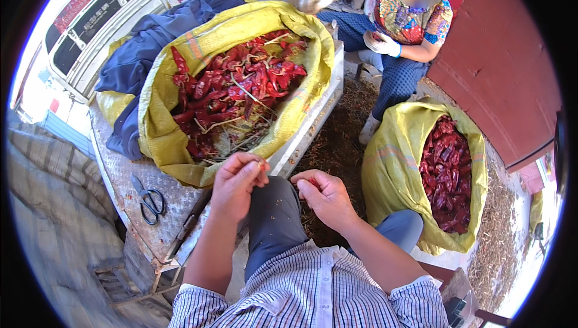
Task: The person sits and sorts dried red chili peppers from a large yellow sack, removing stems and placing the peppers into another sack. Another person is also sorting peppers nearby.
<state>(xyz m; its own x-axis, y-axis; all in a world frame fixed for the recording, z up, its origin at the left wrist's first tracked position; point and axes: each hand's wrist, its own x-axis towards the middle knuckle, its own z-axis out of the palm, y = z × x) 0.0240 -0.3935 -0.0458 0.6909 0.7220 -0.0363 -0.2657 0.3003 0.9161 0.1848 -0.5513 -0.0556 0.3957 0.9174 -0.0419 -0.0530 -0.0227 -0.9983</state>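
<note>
My left hand (240,182) is raised over the near rim of a yellow woven sack (311,88), its fingertips pinched on a small piece of dried chili. Dried red chili peppers (244,79) with pale stems fill part of that sack. Just right of my knee, my right hand (326,194) has its fingers curled around a red chili, of which only a bit shows. A second yellow woven sack (393,165), to the right on the ground, holds many darker red chilies (445,179). The two hands are apart.
Black-handled scissors (151,206) lie on the metal cart bed (131,183) at left, near a blue cloth (140,52). A person (406,21) in white gloves sits across from me. Stem litter (334,138) covers the ground between the sacks. A dark red panel (496,70) stands at right.
</note>
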